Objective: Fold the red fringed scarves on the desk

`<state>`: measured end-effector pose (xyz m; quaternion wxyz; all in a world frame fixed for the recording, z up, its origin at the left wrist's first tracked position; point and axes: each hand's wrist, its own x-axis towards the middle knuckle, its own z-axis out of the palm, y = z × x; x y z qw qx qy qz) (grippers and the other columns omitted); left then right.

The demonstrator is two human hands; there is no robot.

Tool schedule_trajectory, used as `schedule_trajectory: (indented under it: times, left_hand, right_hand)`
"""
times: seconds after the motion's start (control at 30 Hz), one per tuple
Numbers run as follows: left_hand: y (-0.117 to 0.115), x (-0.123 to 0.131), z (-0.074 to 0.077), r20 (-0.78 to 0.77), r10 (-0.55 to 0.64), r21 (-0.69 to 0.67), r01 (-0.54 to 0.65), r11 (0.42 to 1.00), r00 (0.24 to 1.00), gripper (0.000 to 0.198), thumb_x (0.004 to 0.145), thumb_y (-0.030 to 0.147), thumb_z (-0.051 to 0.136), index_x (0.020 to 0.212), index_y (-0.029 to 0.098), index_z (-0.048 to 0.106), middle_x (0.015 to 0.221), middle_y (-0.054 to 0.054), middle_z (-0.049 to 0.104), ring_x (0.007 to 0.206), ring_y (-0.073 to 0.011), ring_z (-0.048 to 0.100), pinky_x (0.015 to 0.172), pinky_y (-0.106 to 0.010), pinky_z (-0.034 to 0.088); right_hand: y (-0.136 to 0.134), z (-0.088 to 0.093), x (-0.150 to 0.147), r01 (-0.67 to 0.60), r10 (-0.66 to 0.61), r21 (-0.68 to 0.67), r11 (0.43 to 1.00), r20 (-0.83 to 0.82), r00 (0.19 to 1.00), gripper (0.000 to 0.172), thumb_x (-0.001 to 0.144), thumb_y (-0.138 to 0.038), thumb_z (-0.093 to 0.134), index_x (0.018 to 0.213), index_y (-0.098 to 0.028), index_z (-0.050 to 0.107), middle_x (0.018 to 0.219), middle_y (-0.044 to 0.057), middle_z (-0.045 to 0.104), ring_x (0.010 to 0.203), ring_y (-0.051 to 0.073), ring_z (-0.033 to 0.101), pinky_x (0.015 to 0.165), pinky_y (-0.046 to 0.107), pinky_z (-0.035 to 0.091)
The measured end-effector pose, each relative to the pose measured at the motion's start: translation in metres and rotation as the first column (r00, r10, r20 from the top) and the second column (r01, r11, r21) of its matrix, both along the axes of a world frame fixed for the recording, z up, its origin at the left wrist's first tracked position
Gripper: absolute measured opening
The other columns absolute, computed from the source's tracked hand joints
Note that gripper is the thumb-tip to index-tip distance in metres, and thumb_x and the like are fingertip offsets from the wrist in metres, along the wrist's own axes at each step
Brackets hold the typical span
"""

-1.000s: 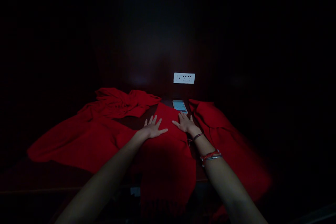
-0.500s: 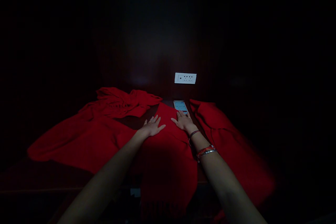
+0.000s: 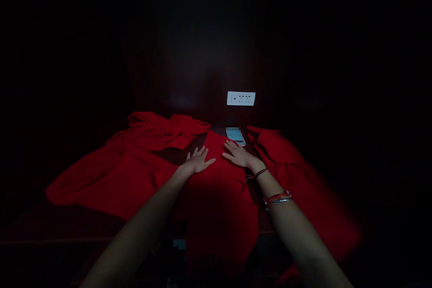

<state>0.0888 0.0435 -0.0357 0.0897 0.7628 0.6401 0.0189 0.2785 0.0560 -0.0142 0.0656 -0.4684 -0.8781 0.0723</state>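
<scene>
A red fringed scarf [image 3: 221, 207] lies lengthwise on a dark table, its fringe hanging over the front edge. My left hand [image 3: 197, 161] is spread on the scarf's left side, a ring on one finger. On its right side, near the far end, my right hand [image 3: 239, 155] lies palm down with fingers stretched out. Neither hand grips the cloth. Just beyond my right fingertips is a phone [image 3: 235, 136] with a lit screen.
More red cloth [image 3: 114, 180] spreads across the left, bunched at the back. Another red cloth [image 3: 286, 162] lies on the right, reaching toward the front edge. A white socket panel [image 3: 240, 98] is on the dark wall behind. The surroundings are very dark.
My right hand has turned, its fingers now pointing more to the left and clear of the phone. My left hand stays spread on the scarf. The view has shifted slightly.
</scene>
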Motion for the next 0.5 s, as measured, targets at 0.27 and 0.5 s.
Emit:
schedule_trajectory:
  times: [0.27,0.5]
  left_hand:
    - [0.002,-0.003,-0.003,-0.018,0.028,0.011,-0.028,1.000,0.999,0.081,0.064,0.070,0.010,0.130,0.023,0.008,0.135,0.001,0.000,0.122,-0.0275,-0.001,0.094,-0.049,0.011]
    - [-0.006,0.000,0.001,-0.038,-0.128,0.126,0.132,0.983,0.991,0.079,0.068,0.068,0.011,0.130,0.018,0.008,0.135,-0.001,0.001,0.123,-0.0225,-0.004,0.096,-0.047,0.004]
  right_hand:
    - [-0.007,0.008,0.024,0.136,-0.112,-0.202,0.970,0.128,0.986,0.070,0.074,-0.054,0.032,0.129,-0.015,0.013,0.135,0.007,0.007,0.123,0.022,0.003,0.097,0.045,0.006]
    - [-0.015,0.014,0.008,-0.055,0.068,-0.215,0.975,0.052,0.996,0.082,0.068,-0.059,0.039,0.130,-0.014,0.012,0.135,0.008,0.008,0.123,0.020,0.003,0.100,0.036,0.006]
